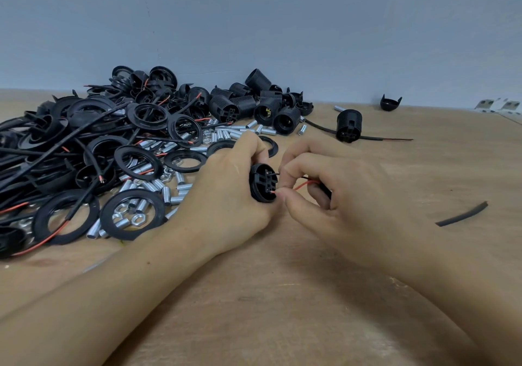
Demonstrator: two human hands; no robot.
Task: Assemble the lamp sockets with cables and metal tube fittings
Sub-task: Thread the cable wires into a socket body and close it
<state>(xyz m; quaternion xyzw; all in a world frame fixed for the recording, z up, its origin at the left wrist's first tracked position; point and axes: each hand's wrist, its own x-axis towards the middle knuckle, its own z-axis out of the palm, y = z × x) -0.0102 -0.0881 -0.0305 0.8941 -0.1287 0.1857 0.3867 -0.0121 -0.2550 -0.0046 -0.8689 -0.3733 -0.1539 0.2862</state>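
While the left hand (226, 185) grips the socket (264, 182) above the table (282, 295), terminal face turned rightward, the right hand (333, 193) pinches the red wire (303, 185) at a terminal, probably to seat it; the cable (324, 189) runs under that palm.

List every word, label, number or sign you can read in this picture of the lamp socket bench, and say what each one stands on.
None can be read.
Pale marks inside one socket in the pile: too blurred to read.
Tags at the far right table edge: dark patches only, no legible text.
Held socket: no print shows.
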